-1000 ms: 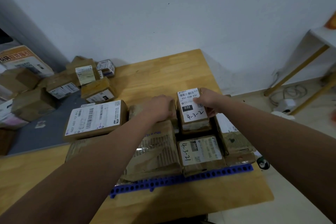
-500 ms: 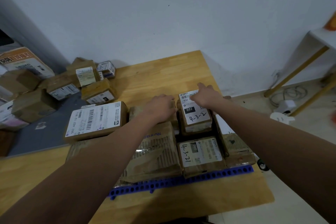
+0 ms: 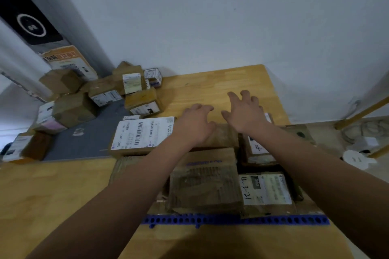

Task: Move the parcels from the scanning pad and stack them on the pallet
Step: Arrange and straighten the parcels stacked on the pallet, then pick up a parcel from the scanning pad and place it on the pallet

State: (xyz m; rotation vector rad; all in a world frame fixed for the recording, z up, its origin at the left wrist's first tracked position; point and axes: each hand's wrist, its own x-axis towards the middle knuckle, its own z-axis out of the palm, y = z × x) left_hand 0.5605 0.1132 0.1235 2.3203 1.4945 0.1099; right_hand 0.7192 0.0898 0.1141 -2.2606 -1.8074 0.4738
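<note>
Parcels [image 3: 204, 185] in brown wrap covered the blue pallet [image 3: 231, 220], which sat at the six o'clock edge of the wooden table [image 3: 210, 88]. Among them, a broad white-labelled parcel [image 3: 143, 134] lay at the stack's nine o'clock end, and a parcel marked 4-3-21 [image 3: 265, 191] at its four o'clock corner. The left hand [image 3: 195, 124] hovered over the stack's twelve o'clock edge with fingers loosely bent, gripping nothing. Just beside it, at three o'clock, the right hand [image 3: 244, 113] was spread wide with fingers apart and also held nothing; a parcel with a handwritten 4 [image 3: 256, 149] showed under its wrist. Whether either palm touched the wrap below could not be told. At ten o'clock from the hands, a loose heap of boxes [image 3: 105, 94] crowded the grey scanning pad [image 3: 84, 143].
</note>
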